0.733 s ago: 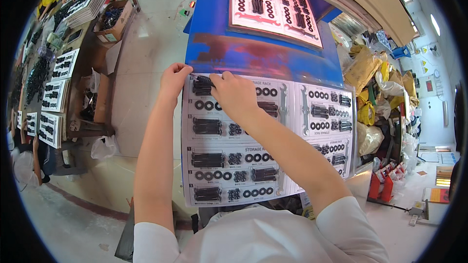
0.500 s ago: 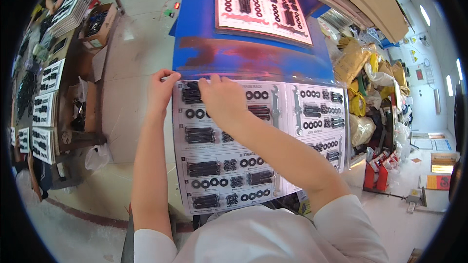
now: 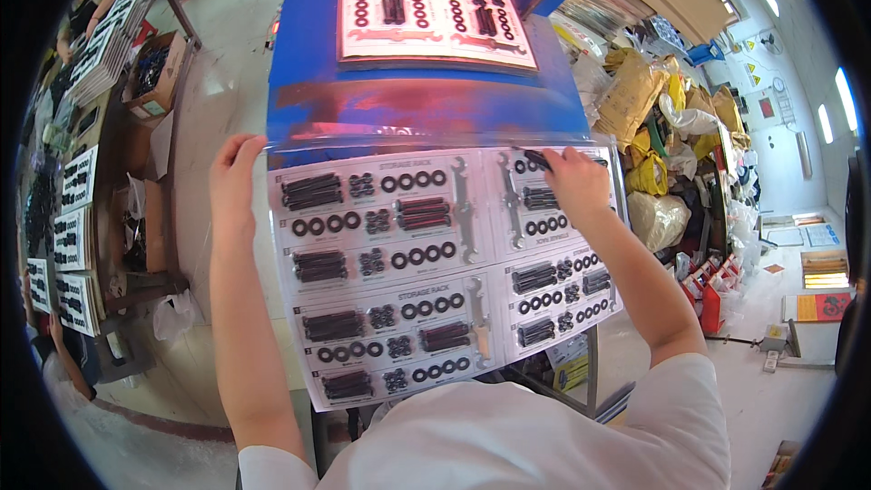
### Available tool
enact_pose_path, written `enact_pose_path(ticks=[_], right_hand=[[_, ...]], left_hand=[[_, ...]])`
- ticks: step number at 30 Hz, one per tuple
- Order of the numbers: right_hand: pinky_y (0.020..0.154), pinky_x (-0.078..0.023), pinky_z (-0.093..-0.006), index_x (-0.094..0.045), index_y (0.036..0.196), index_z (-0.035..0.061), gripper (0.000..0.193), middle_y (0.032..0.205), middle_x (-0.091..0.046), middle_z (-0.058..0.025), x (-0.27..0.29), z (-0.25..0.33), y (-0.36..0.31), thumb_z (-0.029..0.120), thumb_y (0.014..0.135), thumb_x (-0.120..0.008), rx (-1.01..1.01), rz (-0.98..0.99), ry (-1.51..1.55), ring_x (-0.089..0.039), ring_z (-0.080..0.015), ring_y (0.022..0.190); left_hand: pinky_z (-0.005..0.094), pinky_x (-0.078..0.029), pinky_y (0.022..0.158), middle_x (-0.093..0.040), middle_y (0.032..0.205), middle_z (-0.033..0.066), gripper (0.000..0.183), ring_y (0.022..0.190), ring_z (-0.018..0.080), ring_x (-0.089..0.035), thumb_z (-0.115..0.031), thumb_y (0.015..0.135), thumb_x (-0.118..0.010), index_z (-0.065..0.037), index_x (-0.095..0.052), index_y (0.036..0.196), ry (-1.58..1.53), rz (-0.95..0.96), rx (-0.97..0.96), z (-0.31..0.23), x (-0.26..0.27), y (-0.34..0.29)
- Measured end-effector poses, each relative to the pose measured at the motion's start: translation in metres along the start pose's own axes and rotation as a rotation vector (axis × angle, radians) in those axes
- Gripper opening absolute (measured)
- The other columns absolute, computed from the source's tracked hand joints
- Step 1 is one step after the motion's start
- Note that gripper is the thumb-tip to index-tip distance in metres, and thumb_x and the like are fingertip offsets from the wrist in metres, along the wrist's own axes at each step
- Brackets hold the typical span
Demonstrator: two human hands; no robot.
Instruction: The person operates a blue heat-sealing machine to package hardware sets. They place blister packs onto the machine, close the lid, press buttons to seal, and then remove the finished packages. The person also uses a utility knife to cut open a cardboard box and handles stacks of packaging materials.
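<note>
Before me lies a white sheet of hardware cards (image 3: 354, 286) under clear plastic film (image 3: 435, 140). Black bolts (image 3: 311, 191), washers, nuts and grey wrenches (image 3: 463, 209) show through it in rows. My left hand (image 3: 238, 180) is closed at the far left corner, its fingertips pinching the film's edge. Over the far right card is my right hand (image 3: 578, 183), closed, fingers pointing down. A dark slim thing (image 3: 537, 160) sticks out at its fingertips; its kind is not clear. The hand covers part of that card's bolts and nuts.
Beyond the film, a stack of finished cards (image 3: 435, 14) rests on the blue surface (image 3: 304, 54). At left, a bench holds more cards (image 3: 77, 177); cardboard boxes (image 3: 154, 77) stand beside it. Yellow sacks (image 3: 635, 91) are heaped at right. Another person works at the far left.
My right hand has moved from the far left of the sheet across to the far right card. My left hand stays at the left corner. The view has shifted rightward.
</note>
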State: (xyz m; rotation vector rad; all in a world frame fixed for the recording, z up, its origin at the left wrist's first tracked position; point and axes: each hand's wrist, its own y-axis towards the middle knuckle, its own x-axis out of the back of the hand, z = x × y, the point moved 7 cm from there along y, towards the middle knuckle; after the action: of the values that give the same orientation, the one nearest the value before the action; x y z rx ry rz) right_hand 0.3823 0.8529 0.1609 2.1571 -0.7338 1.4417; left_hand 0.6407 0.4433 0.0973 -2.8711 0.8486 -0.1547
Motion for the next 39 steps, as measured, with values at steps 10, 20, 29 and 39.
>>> enact_pose_path(ticks=[10,20,29,39], right_hand=[[0.066,-0.057,-0.0404,-0.066,0.101,0.0176,0.021,0.090,-0.066,-0.0070,-0.063,-0.204,-0.055,0.024,0.082,-0.072,-0.229,0.011,-0.082,-0.070,-0.0262,0.085],[0.076,-0.055,-0.0503,-0.068,0.125,0.0215,0.040,0.088,-0.072,-0.0192,-0.106,-0.231,-0.086,0.026,0.086,-0.064,-0.662,0.073,0.763,-0.069,-0.0394,0.082],[0.078,-0.056,-0.0467,-0.068,0.123,0.0156,0.037,0.088,-0.072,-0.0171,-0.124,-0.236,-0.073,0.021,0.087,-0.060,-0.639,0.209,0.887,-0.069,-0.0357,0.081],[0.070,-0.054,-0.0511,-0.062,0.130,0.0142,0.041,0.082,-0.069,-0.0211,-0.071,-0.218,-0.204,0.021,0.090,-0.062,-0.525,0.418,0.754,-0.066,-0.0419,0.074]], left_hand=[[0.0357,-0.044,0.087,-0.063,0.109,0.0077,0.035,0.100,0.0178,-0.056,-0.029,0.087,-0.071,-0.004,-0.068,0.112,0.497,-0.303,-0.160,0.032,0.049,0.020],[0.0459,-0.046,0.100,-0.064,0.121,0.0188,0.033,0.114,0.0382,-0.060,-0.024,0.095,-0.061,-0.005,-0.061,0.122,0.543,0.619,-0.846,-0.050,-0.502,-0.136],[0.0319,-0.050,0.088,-0.075,0.105,0.0133,0.055,0.094,0.0208,-0.069,-0.020,0.074,-0.081,-0.001,-0.064,0.123,0.759,1.041,-0.176,0.034,-0.684,-0.127],[0.0350,-0.049,0.085,-0.068,0.088,0.0077,0.040,0.096,0.0214,-0.064,-0.014,0.080,-0.072,-0.007,-0.062,0.118,0.464,0.858,-0.332,-0.050,-0.662,-0.185]])
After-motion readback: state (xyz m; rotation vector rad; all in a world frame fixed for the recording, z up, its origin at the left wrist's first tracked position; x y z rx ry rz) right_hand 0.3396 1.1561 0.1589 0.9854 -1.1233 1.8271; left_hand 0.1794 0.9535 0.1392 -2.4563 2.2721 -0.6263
